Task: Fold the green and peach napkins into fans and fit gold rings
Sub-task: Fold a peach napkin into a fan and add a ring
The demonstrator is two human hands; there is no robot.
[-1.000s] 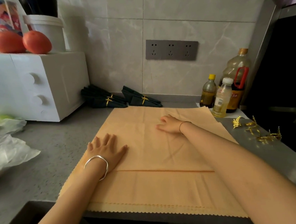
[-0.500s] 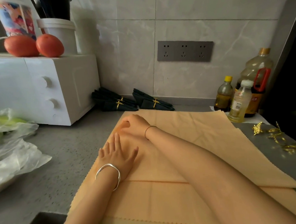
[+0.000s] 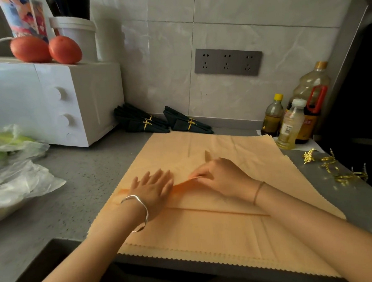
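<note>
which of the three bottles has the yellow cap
The small dark bottle, leftmost of the three. The clear bottle has a white cap; the big red-handled bottle a brownish one.

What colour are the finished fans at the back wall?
The fans are dark green, seen in the head view.

Bare surface [image 3: 84,175] lies open on my left, between peach napkin [image 3: 219,232] and plastic bags [image 3: 20,183]. White oven [image 3: 47,101] and green napkins [image 3: 144,122] block the rear; bottles [image 3: 290,123] and gold rings [image 3: 335,168] crowd the right.
</note>
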